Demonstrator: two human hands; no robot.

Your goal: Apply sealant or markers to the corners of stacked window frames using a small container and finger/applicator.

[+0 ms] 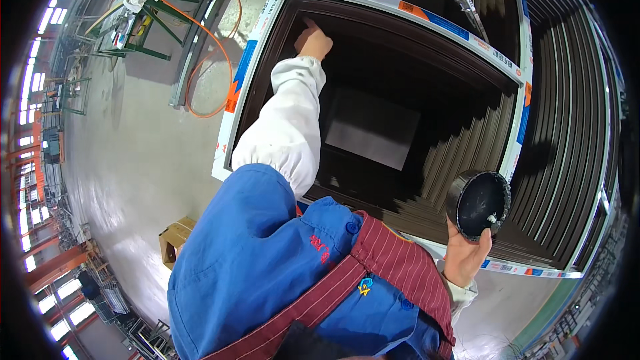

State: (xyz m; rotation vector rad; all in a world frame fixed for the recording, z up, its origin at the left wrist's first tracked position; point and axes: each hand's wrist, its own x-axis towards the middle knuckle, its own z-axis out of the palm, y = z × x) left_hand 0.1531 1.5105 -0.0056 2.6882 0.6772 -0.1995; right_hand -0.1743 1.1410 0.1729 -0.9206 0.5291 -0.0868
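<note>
Left hand (313, 41): at the far left inner corner of the taped frame (435, 21). Index finger stretched out toward the dark corner, the other fingers curled in. Fingertip at or just beside the inner edge; contact cannot be told. Nothing seen in this hand, though the curled fingers hide the palm. White sleeve (287, 117) runs from near to far over the left part of the opening.

Right hand (465, 257): near right, wrapped about a black cup (479, 207). Grip partly closed, thumb along the near wall, remaining fingers mostly hidden behind. Cup tilted, mouth turned toward the wearer; a small whitish lump sits at its rim, close to the thumb. Cup is over the near right corner of the frame.

Frame lies in front of the body, dark profiles stepping downward inside it, a pale rectangle (373, 127) showing at the bottom. To the left: orange hose (223, 50) looping on the floor, green-legged table (157, 50) farther off, cardboard box (175, 241) nearer.
</note>
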